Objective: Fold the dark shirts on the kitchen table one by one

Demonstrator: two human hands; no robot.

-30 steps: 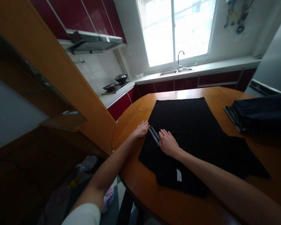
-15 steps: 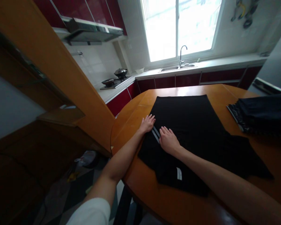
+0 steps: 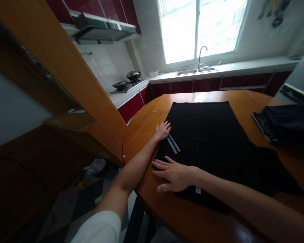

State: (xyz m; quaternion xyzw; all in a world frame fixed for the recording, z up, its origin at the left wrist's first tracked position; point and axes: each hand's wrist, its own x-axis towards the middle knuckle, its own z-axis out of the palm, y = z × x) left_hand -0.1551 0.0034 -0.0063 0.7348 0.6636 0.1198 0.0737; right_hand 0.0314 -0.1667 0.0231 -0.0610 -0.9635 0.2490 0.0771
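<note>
A black shirt lies spread on the wooden table, its hem toward the window and its neck label toward me. Two pale stripes run along its left sleeve. My left hand rests flat on the shirt's left edge, at the upper end of the stripes, fingers out. Over the near left part of the shirt is my right hand, fingers spread and holding nothing. My right forearm crosses above the shirt and partly covers the label.
A pile of folded dark clothes lies at the table's right side. Behind the table runs a counter with a sink and a stove with two pans. A wooden partition stands at left; a plastic bag is on the floor.
My right hand has moved from beside the stripes toward me and to the left, its fingers now spread. My left hand stays at the shirt's edge. The view has shifted slightly.
</note>
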